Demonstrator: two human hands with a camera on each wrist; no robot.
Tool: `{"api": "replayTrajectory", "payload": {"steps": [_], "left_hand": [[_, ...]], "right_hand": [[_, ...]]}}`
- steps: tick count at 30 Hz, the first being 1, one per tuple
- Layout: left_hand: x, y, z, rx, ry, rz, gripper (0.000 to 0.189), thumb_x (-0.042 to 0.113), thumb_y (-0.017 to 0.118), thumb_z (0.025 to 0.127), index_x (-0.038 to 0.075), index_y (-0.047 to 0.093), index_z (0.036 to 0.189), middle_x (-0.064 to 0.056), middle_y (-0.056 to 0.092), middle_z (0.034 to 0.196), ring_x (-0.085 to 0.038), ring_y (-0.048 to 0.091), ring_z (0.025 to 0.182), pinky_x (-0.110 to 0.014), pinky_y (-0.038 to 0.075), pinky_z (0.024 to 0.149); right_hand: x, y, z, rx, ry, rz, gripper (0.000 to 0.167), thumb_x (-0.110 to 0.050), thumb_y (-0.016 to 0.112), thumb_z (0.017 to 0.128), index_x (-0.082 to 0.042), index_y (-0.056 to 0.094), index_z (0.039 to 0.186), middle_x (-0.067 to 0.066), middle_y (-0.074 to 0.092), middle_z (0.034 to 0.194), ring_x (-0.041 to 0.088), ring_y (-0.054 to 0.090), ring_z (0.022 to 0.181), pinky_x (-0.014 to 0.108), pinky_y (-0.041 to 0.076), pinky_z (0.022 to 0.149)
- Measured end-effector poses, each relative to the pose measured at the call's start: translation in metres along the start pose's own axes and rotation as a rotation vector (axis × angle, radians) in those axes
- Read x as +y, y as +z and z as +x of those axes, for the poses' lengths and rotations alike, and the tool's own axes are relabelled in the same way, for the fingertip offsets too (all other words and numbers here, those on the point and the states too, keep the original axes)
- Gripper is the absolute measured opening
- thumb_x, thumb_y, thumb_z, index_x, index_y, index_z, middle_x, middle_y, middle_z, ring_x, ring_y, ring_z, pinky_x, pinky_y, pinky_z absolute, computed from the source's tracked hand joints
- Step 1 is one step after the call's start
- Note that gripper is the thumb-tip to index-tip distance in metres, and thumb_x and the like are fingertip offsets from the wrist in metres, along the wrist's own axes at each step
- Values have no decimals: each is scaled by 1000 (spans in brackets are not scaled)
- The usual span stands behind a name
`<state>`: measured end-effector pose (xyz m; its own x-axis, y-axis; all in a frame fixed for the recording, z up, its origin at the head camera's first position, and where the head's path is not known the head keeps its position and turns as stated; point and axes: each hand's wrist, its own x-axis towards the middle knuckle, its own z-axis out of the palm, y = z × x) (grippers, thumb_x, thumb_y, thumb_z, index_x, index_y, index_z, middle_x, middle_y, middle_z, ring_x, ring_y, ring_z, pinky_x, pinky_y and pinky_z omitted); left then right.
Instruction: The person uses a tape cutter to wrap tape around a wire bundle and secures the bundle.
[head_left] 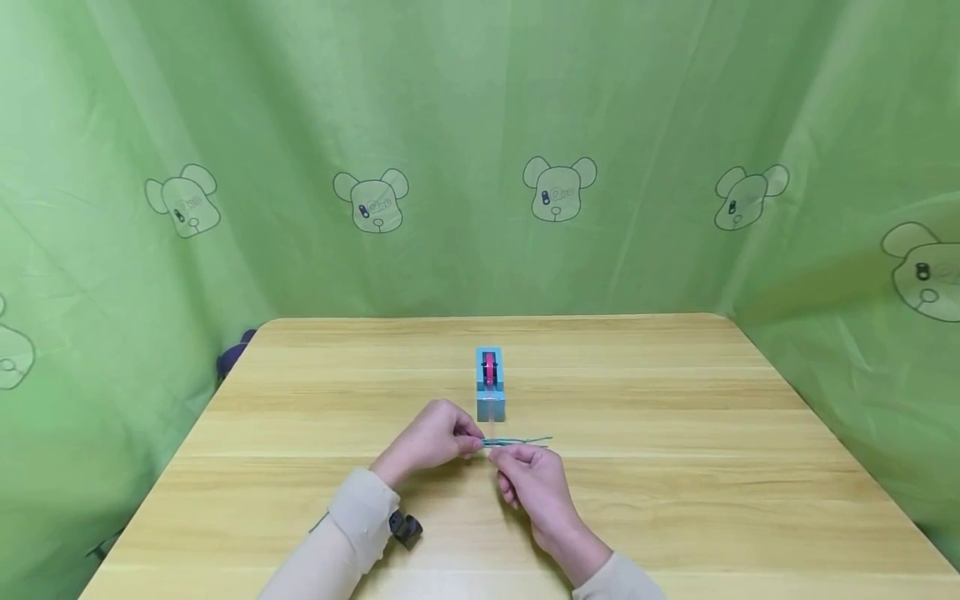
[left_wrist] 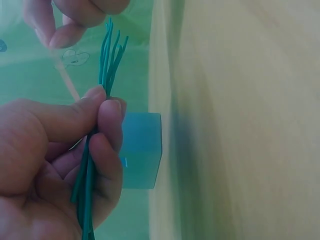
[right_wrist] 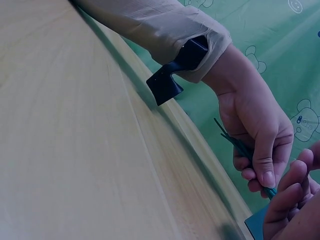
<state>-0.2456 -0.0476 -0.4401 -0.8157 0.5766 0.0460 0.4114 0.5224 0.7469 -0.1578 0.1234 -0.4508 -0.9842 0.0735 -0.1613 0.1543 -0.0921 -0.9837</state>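
Note:
My left hand (head_left: 437, 435) pinches a bundle of thin green strands (left_wrist: 106, 62) between thumb and fingers. Their ends fan out past the fingertips, and other ends run down over the palm in the left wrist view. Whether they are wires or cords I cannot tell. A strip of clear tape (left_wrist: 66, 77) stretches from the blue tape dispenser (head_left: 491, 410) towards me, its near end pinched by my right hand (head_left: 538, 493). The strip passes close by the strands; whether it touches them is unclear. A pink tape roll (head_left: 490, 368) sits in the dispenser.
The wooden table (head_left: 675, 467) reaches to a green curtain (head_left: 465, 100) with bear-head prints. A black camera mount (head_left: 406, 528) juts from my left sleeve. Something purple (head_left: 232, 357) shows beyond the table's left edge.

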Motion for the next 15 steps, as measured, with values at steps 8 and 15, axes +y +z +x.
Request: {"api": "replayTrajectory", "payload": {"steps": [8, 15], "left_hand": [[5, 1, -2, 8, 4, -1, 11, 8, 72, 90, 10, 77, 81, 2, 64, 60, -6, 49, 50, -21, 40, 47], [12, 0, -5, 15, 10, 11, 11, 8, 71, 91, 8, 78, 84, 0, 63, 58, -6, 49, 49, -21, 40, 48]], "right_hand": [[0, 0, 0, 15, -17, 8, 17, -9, 70, 89, 7, 69, 95, 5, 58, 62, 9, 47, 49, 19, 39, 43], [1, 1, 0, 25, -34, 9, 17, -9, 71, 88, 6, 70, 95, 5, 58, 61, 10, 47, 48, 20, 39, 43]]}}
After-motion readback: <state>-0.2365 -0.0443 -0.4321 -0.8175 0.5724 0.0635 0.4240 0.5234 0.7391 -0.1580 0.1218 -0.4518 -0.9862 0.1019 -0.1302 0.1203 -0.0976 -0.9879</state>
